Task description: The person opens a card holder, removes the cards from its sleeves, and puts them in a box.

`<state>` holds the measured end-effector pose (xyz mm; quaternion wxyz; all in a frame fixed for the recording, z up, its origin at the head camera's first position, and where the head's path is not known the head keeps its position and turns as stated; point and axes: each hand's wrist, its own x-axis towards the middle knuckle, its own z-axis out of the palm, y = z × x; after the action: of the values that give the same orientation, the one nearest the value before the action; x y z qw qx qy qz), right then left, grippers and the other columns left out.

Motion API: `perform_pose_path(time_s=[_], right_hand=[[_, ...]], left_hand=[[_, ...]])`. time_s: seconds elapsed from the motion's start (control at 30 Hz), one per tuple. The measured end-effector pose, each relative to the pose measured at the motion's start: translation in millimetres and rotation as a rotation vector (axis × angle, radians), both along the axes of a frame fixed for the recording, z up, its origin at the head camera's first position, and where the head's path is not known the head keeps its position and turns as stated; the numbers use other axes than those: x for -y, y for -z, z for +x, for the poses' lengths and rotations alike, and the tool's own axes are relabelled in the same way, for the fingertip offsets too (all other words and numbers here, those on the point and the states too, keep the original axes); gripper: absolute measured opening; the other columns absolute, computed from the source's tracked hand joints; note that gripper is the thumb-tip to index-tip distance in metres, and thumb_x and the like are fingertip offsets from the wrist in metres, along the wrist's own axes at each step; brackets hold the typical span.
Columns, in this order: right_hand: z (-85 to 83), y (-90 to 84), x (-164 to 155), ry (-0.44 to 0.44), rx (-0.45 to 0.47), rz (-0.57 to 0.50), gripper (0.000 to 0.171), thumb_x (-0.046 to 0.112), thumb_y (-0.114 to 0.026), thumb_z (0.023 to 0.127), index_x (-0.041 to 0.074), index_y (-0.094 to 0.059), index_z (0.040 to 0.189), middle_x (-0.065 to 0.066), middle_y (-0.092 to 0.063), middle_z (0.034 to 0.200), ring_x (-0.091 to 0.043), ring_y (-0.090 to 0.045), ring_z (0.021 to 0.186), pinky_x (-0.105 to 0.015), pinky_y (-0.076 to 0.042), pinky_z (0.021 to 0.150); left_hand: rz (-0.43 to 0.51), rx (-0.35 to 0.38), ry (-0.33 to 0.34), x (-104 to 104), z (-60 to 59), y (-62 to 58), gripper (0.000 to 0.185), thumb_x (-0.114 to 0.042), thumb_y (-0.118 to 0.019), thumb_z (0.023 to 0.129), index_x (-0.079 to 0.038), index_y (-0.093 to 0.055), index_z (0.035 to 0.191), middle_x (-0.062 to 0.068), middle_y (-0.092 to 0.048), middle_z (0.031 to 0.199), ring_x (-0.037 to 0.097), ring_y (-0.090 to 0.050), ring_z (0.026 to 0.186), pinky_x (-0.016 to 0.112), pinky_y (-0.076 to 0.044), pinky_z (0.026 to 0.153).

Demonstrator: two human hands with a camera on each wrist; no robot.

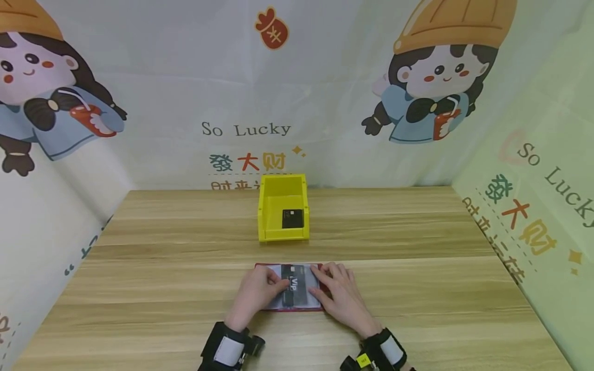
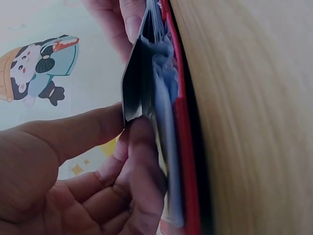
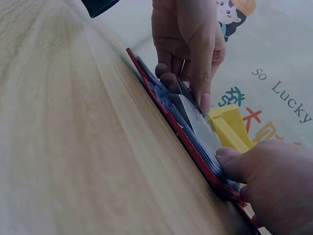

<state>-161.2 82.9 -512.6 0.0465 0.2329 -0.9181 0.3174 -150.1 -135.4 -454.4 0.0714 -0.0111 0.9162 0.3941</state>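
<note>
A card holder (image 1: 274,304) with a red cover and clear plastic sleeves lies unfolded on the table. On its sleeves is a dark grey card (image 1: 299,296) marked "Vip". My left hand (image 1: 257,289) pinches that card's left edge between thumb and fingers; the left wrist view shows the card (image 2: 131,83) bent up from the sleeves. My right hand (image 1: 341,293) rests on the holder's right side, its thumb (image 3: 230,161) pressing the sleeves. Whether the card is partly inside a sleeve, I cannot tell.
Behind the holder stands a yellow bin (image 1: 284,235), its front side low, with a black card (image 1: 292,218) inside. A wood-grain table (image 1: 162,268) carries everything. Printed cloth (image 1: 334,103) hangs at the back and both sides.
</note>
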Motion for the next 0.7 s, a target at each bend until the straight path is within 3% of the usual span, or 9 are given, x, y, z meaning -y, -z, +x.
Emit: perform_pose_path(time_s=[0.33,0.7], right_hand=[[-1.0,0.2,-0.3,0.001,0.002,-0.001,0.046,0.020,-0.074,0.098,0.002,-0.066,0.140,-0.002,-0.053,0.109,-0.020,-0.045,0.102,-0.040,-0.030,0.090],[-0.8,2.5,0.2,-0.002,-0.018,-0.011,0.046,0.021,-0.074,0.098,0.003,-0.066,0.140,-0.003,-0.055,0.110,-0.020,-0.046,0.103,-0.042,-0.033,0.092]], left_hand=[[0.163,0.057,-0.039,7.1,-2.9,1.4,0.015,-0.010,-0.078,0.093,0.002,-0.074,0.085,0.009,-0.074,0.067,0.014,-0.069,0.056,0.024,-0.050,0.052],[0.184,0.063,-0.067,16.2,-5.2,-7.2,0.011,-0.007,-0.075,0.094,0.004,-0.075,0.091,0.008,-0.073,0.069,0.013,-0.066,0.057,0.029,-0.056,0.057]])
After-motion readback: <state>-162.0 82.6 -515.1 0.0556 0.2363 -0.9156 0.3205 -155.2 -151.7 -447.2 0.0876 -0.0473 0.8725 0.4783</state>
